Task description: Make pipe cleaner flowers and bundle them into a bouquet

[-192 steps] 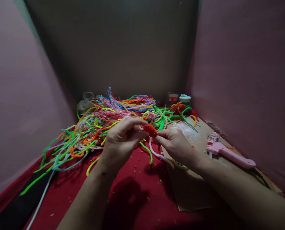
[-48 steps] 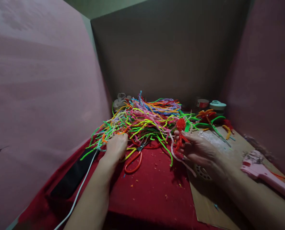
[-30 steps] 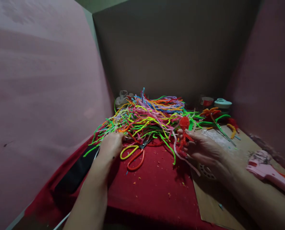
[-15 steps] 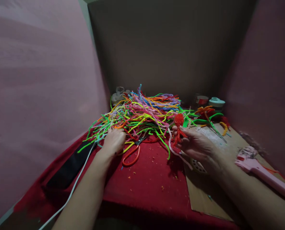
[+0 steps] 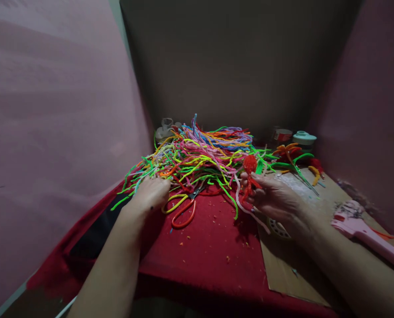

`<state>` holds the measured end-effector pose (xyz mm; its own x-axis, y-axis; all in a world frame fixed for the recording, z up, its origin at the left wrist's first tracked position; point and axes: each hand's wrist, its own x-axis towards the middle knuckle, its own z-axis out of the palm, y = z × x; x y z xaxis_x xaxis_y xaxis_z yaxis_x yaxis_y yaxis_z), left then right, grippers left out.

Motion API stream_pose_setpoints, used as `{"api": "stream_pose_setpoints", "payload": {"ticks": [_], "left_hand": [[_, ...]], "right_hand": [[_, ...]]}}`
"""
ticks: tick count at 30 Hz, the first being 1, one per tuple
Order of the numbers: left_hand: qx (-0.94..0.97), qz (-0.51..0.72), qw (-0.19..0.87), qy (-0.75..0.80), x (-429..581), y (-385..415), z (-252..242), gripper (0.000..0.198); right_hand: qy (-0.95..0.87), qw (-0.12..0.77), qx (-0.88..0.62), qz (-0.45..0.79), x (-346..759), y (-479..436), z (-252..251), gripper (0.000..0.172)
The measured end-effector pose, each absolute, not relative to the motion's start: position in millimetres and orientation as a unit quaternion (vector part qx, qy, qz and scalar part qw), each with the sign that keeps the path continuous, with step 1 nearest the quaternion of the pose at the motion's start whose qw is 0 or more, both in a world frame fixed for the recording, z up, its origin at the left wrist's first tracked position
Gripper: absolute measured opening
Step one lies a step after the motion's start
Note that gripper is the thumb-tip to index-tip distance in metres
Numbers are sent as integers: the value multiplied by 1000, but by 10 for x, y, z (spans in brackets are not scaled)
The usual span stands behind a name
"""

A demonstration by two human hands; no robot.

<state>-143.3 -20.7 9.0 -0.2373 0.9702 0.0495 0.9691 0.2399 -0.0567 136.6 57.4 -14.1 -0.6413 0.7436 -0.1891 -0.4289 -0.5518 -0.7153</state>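
Observation:
My right hand (image 5: 276,196) is closed on a red pipe-cleaner figure (image 5: 250,163) with a round, fuzzy head and strands hanging below, held upright between thumb and fingers. On the left, my left hand (image 5: 153,193) has its fingers curled at the near edge of a big pile of multicoloured pipe cleaners (image 5: 203,154). Its fingertips are hidden, and I cannot make out what they hold. Beside that hand lie scissors (image 5: 184,212) with one red and one yellow handle, their blades partly under the pile. A pale pink pipe cleaner (image 5: 240,196) trails down near my right hand.
A red cloth (image 5: 203,251) covers the table, dotted with scraps. At right, a board (image 5: 283,265) bears a pink glue gun (image 5: 359,227) and orange-and-green pipe-cleaner pieces (image 5: 296,163). A teal-lidded jar (image 5: 304,139) stands behind. A dark flat object (image 5: 91,236) lies at left.
My left hand has shifted slightly left and down, away from the scissors, its fingers now more hidden. My right hand still holds the red figure. The whole view has shifted a little.

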Motion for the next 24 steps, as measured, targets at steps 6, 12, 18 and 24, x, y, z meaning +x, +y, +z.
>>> {"api": "stream_pose_setpoints", "payload": {"ticks": [6,12,18,24], "left_hand": [[-641,-30,-69,-764,-1431,-451,154,28],[-590,-322,-241,-700,-1301,-818,177,25],[-495,-522,-121,-684,-1114,-884,262,17],[-442,-666,-245,-549,-904,-530,428,18]], "right_hand": [[-334,351,-245,840,1365,580,-152,11],[-326,359,-240,841,1359,578,-149,11],[-307,373,-233,844,1354,580,-152,13],[-285,377,-210,856,1357,573,-153,12]]}}
